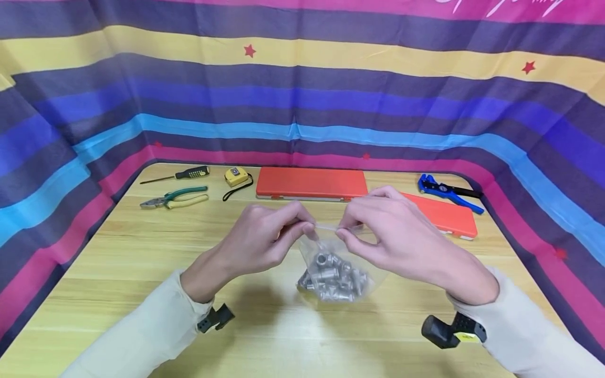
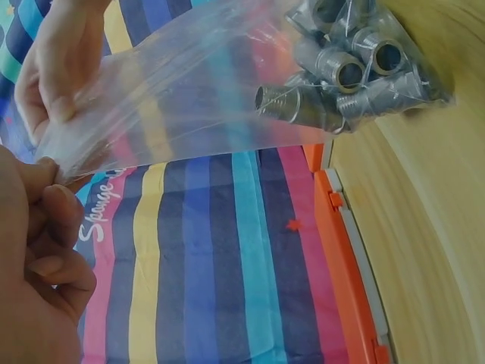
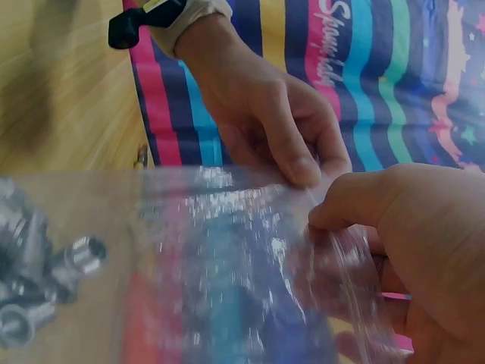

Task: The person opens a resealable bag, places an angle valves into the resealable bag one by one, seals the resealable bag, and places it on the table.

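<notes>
A clear plastic zip bag [image 3: 227, 250] hangs between both hands, its top edge pulled fairly straight. My left hand [image 1: 264, 236] pinches one end of that edge between thumb and forefinger. At the other end, my right hand [image 1: 392, 236] pinches the edge with thumb and fingers. Several grey metal pipe fittings [image 1: 333, 278] lie heaped in the bottom of the bag, low over the table. In the left wrist view the fittings [image 2: 333, 68] show round open ends. Whether the bag's seal is closed I cannot tell.
On the wooden table [image 1: 118, 262] lie a screwdriver [image 1: 191, 172], pliers [image 1: 175, 198] and a yellow tape measure [image 1: 235, 176] at the back left. A red case [image 1: 312, 182] sits at the back centre, another red case [image 1: 446, 215] behind my right hand, and blue wire strippers [image 1: 449, 193] at the back right.
</notes>
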